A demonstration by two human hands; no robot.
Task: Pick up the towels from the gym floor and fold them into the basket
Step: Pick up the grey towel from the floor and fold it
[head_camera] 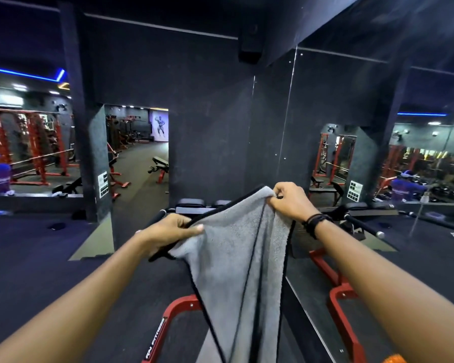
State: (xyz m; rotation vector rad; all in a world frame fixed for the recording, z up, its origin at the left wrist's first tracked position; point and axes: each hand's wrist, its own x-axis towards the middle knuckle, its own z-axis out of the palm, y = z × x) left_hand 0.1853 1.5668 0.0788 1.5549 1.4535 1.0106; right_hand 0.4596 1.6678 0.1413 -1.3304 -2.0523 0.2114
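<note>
A grey towel (236, 258) with black edging hangs in front of me, held up by its top edge. My left hand (168, 231) grips the towel's left part, thumb on the grey cloth and fingers curled behind the black hem. Higher and to the right, my right hand (288, 203) pinches the top corner; a black band sits on that wrist. The cloth falls in long folds down to the frame's bottom edge. No basket is in view.
A red-framed gym bench (178, 310) stands directly below the towel, its black pads (192, 204) behind it. A wall mirror (378, 153) fills the right side. A dark pillar (97, 163) stands left, with red racks (37, 153) and another bench (159, 163) beyond. A small dark object (58, 226) lies on the floor at left.
</note>
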